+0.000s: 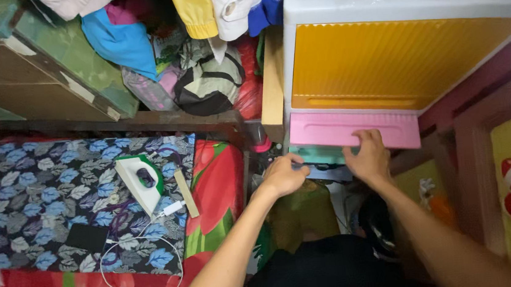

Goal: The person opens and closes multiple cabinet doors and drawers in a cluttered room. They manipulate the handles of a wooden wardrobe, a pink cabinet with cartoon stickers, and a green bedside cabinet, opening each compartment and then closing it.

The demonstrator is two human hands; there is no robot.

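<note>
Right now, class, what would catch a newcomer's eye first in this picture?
The big yellow drawer front of the plastic chest at upper right, with the pink drawer under it. The right hand grips that pink drawer's lower edge; the left hand reaches beneath it. At left, a white iron lies on a blue leaf-patterned cloth.

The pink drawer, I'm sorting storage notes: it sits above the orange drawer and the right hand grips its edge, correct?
Not quite. The head view shows the pink drawer below the orange drawer, not above. The right hand does grip its edge.
</note>
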